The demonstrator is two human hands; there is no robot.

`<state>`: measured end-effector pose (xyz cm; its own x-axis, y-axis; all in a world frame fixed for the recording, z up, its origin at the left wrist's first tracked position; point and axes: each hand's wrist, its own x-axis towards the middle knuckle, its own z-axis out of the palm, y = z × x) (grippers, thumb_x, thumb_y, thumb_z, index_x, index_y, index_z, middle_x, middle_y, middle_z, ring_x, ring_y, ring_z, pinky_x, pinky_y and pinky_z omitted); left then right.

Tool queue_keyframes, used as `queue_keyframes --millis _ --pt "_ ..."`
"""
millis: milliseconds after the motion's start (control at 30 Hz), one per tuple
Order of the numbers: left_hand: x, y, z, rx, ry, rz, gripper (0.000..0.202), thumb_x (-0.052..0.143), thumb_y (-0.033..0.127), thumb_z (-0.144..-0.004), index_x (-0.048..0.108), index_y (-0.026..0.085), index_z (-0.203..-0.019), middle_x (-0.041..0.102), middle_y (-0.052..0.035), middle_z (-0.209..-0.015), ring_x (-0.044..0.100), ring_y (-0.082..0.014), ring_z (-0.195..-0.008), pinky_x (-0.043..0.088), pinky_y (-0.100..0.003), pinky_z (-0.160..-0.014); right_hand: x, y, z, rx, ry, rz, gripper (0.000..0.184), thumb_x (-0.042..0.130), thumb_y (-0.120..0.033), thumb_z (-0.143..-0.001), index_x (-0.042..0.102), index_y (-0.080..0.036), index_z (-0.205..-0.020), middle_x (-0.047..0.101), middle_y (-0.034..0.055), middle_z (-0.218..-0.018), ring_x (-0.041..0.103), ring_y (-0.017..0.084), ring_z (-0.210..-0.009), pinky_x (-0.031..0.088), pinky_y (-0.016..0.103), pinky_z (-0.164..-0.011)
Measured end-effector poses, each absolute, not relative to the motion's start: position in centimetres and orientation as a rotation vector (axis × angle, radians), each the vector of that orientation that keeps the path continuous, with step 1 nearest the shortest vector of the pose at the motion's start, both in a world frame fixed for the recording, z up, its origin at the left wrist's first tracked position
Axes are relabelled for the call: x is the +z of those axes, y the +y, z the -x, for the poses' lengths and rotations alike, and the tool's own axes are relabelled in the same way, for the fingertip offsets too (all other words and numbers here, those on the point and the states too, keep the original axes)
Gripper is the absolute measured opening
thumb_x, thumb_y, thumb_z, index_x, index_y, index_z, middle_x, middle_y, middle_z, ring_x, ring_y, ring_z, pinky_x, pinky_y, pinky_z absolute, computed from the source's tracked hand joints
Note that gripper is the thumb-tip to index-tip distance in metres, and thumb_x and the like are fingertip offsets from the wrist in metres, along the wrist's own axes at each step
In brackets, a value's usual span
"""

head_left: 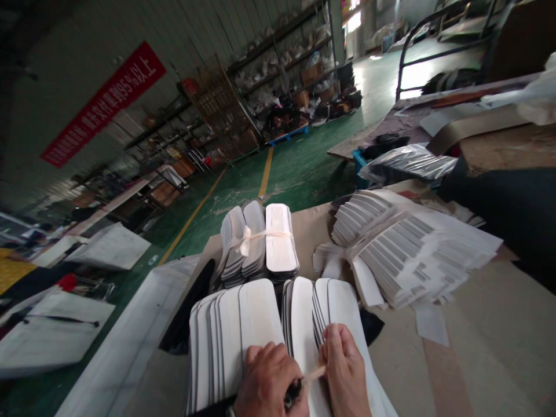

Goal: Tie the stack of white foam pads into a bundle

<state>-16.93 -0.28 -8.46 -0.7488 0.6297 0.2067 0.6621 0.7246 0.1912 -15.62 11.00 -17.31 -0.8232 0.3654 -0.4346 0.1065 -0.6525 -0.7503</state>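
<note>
My left hand (pixel 268 379) and my right hand (pixel 345 370) are both closed on a cream cloth strip (pixel 314 374), which stretches short and taut between them. A small dark object (pixel 293 392) shows at the curled fingers of my left hand; its kind I cannot make out. Beneath my hands lie white flat pieces with rounded corners and dark edges, in a left stack (pixel 260 310) and a right stack (pixel 345 302). Just beyond them, similar smaller pieces (pixel 278 255) are bound by a pale strip (pixel 245 238) with a knot.
Bundled pale strips (pixel 403 249) lie to the right on the brown-covered table (pixel 403 353). Farther right are a clear plastic package (pixel 408 162) and another cluttered table. White bins (pixel 110 246) stand on the green floor at left. Loaded shelves (pixel 282 63) line the back wall.
</note>
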Motion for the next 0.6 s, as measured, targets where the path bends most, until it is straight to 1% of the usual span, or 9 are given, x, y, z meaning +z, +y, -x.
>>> queue_keyframes --millis 133,200,267,333,367,433,500,533,600 --pt "-7.8 0.3 16.9 -0.196 -2.814 1.094 0.007 0.054 0.015 -0.069 0.050 0.020 -0.068 0.051 0.0019 -0.067 0.048 -0.0156 -0.066 0.030 -0.032 -0.060 -16.3 11.6 15.8 2.751 -0.783 0.848 0.043 0.069 -0.057 -0.069 0.047 -0.020 -0.069 0.038 -0.0077 -0.055 0.031 0.008 -0.049 0.030 0.018 -0.045" --pt "-7.6 0.6 17.2 -0.187 -2.686 1.193 0.006 0.053 0.014 -0.067 0.051 0.019 -0.068 0.056 -0.0011 -0.077 0.051 -0.0174 -0.075 0.037 -0.033 -0.064 -15.9 12.2 15.9 2.860 -0.501 0.828 0.045 0.076 -0.053 -0.061 0.045 -0.019 -0.064 0.034 -0.0088 -0.051 0.026 0.007 -0.046 0.028 0.017 -0.042" --pt "-7.6 1.0 17.9 -0.220 -2.462 1.372 0.009 0.052 0.011 -0.065 0.051 0.018 -0.070 0.061 -0.0048 -0.096 0.054 -0.0202 -0.096 0.042 -0.036 -0.082 -15.6 13.0 16.0 2.999 -0.380 0.759 0.044 0.074 -0.054 -0.061 0.047 -0.019 -0.062 0.028 -0.0102 -0.045 0.020 0.006 -0.042 0.024 0.017 -0.039" --pt "-7.8 1.7 18.7 -0.227 -2.345 1.555 0.015 0.050 0.008 -0.065 0.054 0.018 -0.076 0.062 -0.0057 -0.109 0.048 -0.0183 -0.114 0.033 -0.033 -0.103 -15.7 13.8 16.1 3.098 -0.427 0.691 0.044 0.069 -0.057 -0.063 0.047 -0.019 -0.058 0.022 -0.0115 -0.039 0.014 0.005 -0.036 0.020 0.017 -0.036" --pt "-7.9 2.2 19.1 -0.208 -2.376 1.635 0.017 0.051 0.009 -0.066 0.055 0.017 -0.081 0.062 -0.0060 -0.111 0.047 -0.0165 -0.117 0.029 -0.031 -0.107 -16.0 14.1 16.0 3.112 -0.459 0.671 0.045 0.068 -0.058 -0.064 0.045 -0.020 -0.054 0.022 -0.0113 -0.037 0.015 0.005 -0.035 0.021 0.018 -0.035" --pt "-7.7 3.3 19.7 -0.101 -2.613 1.767 0.022 0.053 0.013 -0.070 0.056 0.014 -0.093 0.063 -0.0072 -0.111 0.049 -0.0159 -0.116 0.029 -0.030 -0.109 -16.7 14.7 15.9 3.022 -0.529 0.680 0.048 0.068 -0.058 -0.063 0.040 -0.022 -0.050 0.029 -0.0091 -0.039 0.024 0.007 -0.035 0.028 0.019 -0.036" --pt "-7.3 4.5 20.0 0.052 -2.915 1.801 0.021 0.052 0.017 -0.076 0.056 0.012 -0.096 0.065 -0.0080 -0.105 0.056 -0.0179 -0.107 0.033 -0.036 -0.106 -17.5 15.1 15.8 2.900 -0.564 0.680 0.047 0.069 -0.059 -0.061 0.041 -0.022 -0.052 0.035 -0.0078 -0.043 0.031 0.008 -0.038 0.033 0.020 -0.038" --pt "-7.1 5.0 20.1 0.124 -3.050 1.784 0.020 0.049 0.018 -0.078 0.056 0.013 -0.097 0.066 -0.0071 -0.101 0.059 -0.0186 -0.102 0.035 -0.040 -0.104 -17.9 15.3 15.8 2.863 -0.568 0.673 0.046 0.069 -0.059 -0.061 0.043 -0.022 -0.054 0.035 -0.0082 -0.045 0.030 0.008 -0.038 0.033 0.020 -0.038" --pt "-6.9 5.6 20.2 0.199 -3.207 1.721 0.020 0.045 0.018 -0.081 0.055 0.016 -0.098 0.068 -0.0045 -0.094 0.061 -0.0188 -0.096 0.036 -0.045 -0.100 -18.4 15.6 15.9 2.837 -0.578 0.650 0.046 0.067 -0.060 -0.063 0.043 -0.022 -0.054 0.026 -0.0105 -0.042 0.019 0.006 -0.035 0.025 0.017 -0.033"
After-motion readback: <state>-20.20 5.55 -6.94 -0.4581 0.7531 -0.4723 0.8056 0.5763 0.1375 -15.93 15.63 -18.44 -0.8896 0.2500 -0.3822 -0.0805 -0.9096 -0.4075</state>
